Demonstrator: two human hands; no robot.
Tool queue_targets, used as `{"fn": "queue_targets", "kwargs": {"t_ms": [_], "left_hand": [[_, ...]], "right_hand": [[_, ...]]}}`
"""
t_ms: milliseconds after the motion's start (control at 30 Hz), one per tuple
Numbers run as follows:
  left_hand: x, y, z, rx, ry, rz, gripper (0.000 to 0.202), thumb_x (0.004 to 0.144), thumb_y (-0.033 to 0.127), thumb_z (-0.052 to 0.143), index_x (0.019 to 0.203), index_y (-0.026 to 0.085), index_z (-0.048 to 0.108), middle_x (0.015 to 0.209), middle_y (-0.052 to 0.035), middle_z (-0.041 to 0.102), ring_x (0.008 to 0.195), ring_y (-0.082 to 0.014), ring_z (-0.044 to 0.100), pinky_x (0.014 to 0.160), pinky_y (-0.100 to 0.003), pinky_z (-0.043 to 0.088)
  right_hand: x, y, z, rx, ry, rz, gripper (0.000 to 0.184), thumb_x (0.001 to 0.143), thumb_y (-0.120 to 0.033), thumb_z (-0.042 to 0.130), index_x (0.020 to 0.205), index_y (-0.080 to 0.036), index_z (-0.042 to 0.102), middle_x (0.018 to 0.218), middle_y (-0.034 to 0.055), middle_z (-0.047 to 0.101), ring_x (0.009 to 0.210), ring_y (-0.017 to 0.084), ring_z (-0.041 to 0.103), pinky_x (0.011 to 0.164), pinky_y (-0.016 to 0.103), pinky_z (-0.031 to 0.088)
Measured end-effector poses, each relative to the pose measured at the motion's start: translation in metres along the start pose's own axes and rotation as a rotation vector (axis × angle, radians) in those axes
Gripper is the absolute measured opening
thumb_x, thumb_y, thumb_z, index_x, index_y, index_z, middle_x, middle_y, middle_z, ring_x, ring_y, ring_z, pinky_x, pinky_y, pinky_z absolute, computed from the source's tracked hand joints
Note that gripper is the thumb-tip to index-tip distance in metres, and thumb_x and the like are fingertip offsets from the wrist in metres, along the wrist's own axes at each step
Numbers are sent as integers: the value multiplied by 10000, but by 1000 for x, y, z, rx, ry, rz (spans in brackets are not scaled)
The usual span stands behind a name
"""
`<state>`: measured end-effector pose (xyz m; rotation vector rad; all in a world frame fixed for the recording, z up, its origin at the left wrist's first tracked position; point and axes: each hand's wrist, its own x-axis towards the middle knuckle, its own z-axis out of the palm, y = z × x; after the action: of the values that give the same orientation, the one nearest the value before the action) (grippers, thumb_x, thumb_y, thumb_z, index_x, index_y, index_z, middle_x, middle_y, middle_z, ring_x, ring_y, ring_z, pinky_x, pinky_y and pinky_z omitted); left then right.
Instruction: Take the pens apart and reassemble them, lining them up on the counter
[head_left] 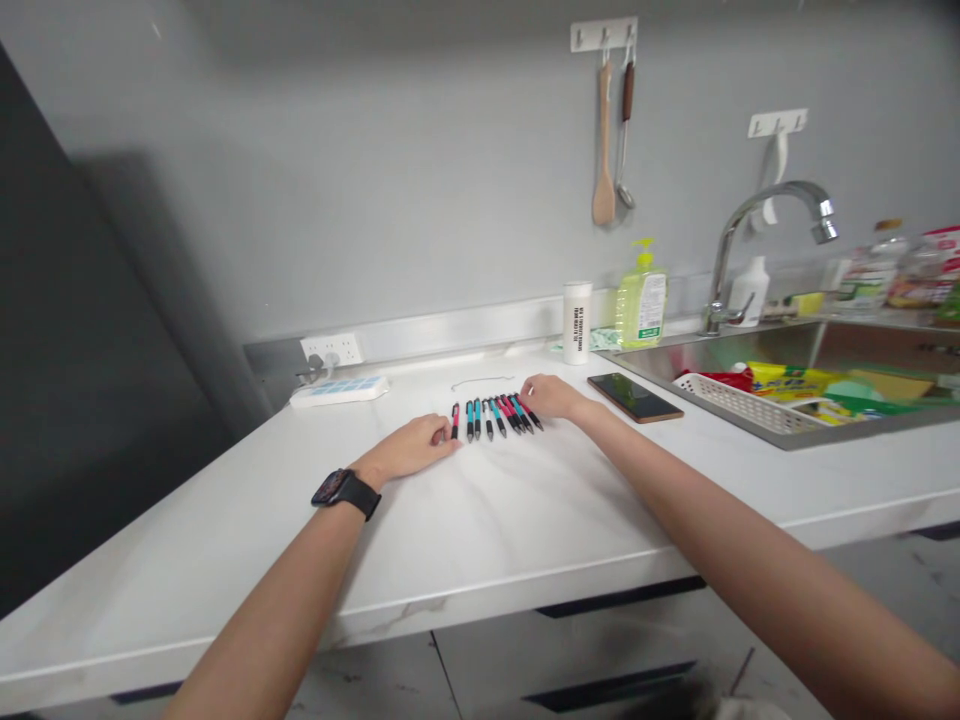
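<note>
As I review the head feed, my left hand [409,450] lies loosely open, its fingertips just beside one end of a row of retractable pens [495,418]. My right hand [549,397], also open, rests at the opposite end. The pens lie side by side between the hands, lined up, none gripped or lifted. A smartphone [634,397] lies right of the right hand.

Black pens [495,417] banded in teal, pink and white
Under them, a white marble countertop [510,530] veined faintly grey; right of them, a black phone [634,397] edged copper and a lime-green soap bottle [641,298].
</note>
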<state>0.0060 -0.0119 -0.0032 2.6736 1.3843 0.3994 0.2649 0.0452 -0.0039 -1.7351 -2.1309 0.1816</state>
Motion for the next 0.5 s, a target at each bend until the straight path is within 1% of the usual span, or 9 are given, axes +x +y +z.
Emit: {"fn": "queue_targets", "kwargs": {"t_ms": [133,300,500], "left_hand": [[-1,3,-1,-26,2,-27,306,814,466,437,785,177,535,742,-18,540,677,-157,486,636,-269,363],[-2,6,-1,-59,-5,-29,295,802,465,450,789,179,521,736,-13,531,670,-154,478,623,-262,362],[-3,8,-2,-63,-10,-45,308,803,475,437,777,179,519,727,-13,529,662,-152,475,614,-261,360]], "right_hand": [[-2,-1,-2,-22,-20,-3,231,787,-238,541,924,-144,702,967,130,711,913,217,656,775,240,449],[-2,-2,-2,-54,-42,6,269,792,-246,529,975,-134,690,1020,144,698,957,231,646,795,250,448],[-3,-3,-5,-21,-44,7,253,782,-247,543,955,-137,691,1013,145,698,941,232,648,789,251,448]]}}
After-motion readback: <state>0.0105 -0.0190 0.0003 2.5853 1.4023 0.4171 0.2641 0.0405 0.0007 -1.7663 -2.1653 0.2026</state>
